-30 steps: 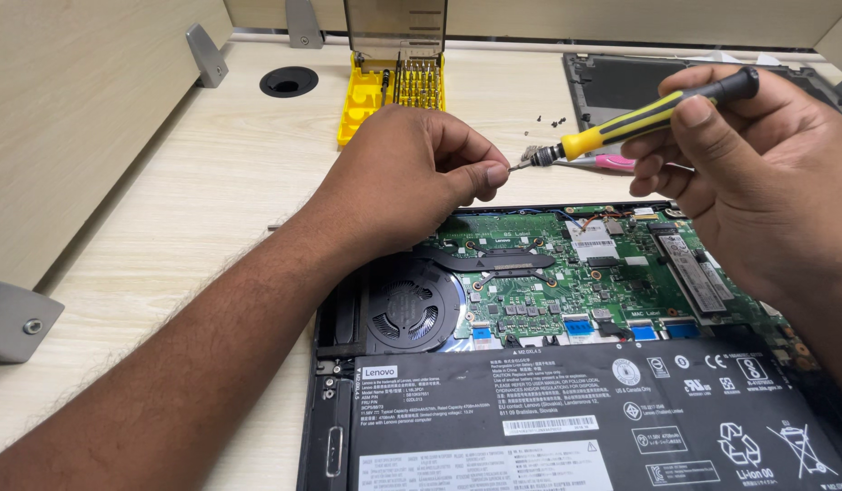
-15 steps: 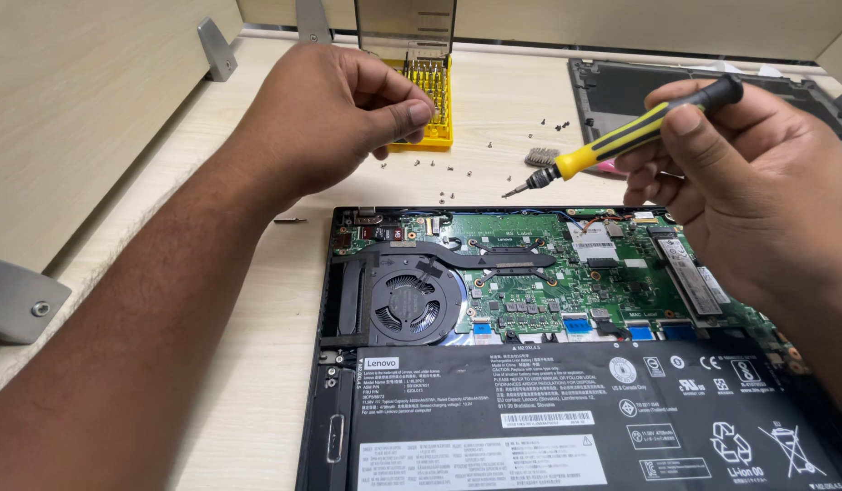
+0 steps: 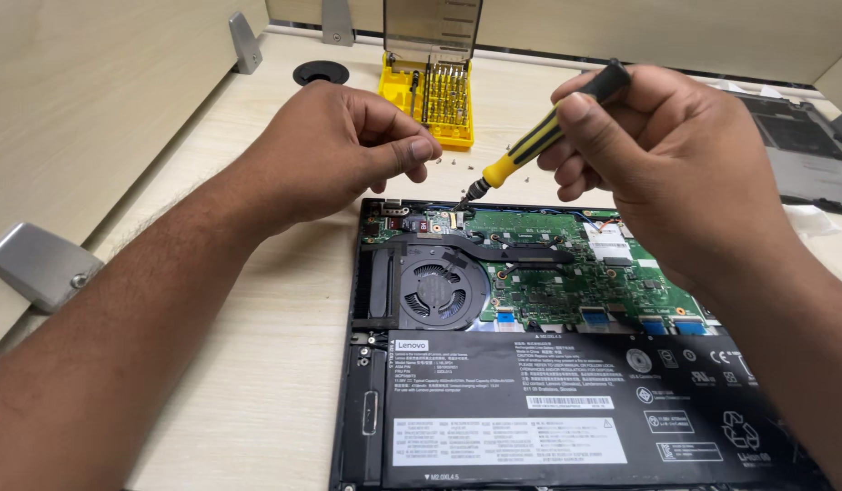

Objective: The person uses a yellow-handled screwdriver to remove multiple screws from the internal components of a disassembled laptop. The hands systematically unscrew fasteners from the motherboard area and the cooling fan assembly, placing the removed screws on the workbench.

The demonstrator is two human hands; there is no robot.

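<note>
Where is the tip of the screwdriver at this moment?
In the head view, the screwdriver is in the right hand; its tip sits at the top edge of the opened laptop, just above the fan, beside the left hand.

The right hand (image 3: 675,155) gripped a yellow-and-black screwdriver (image 3: 539,136), tip at the opened laptop's (image 3: 566,364) far edge; the left hand (image 3: 334,150) hovered pinched near loose screws (image 3: 448,162).

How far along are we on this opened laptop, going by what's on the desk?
Done: the laptop lies open, its fan, green board and battery exposed; loose screws lie by the yellow bit case. In hand: the right hand holds the screwdriver, tip at the top edge; the left hand is pinched, its contents too small to tell. Left: fan, board and battery remain in place.
</note>
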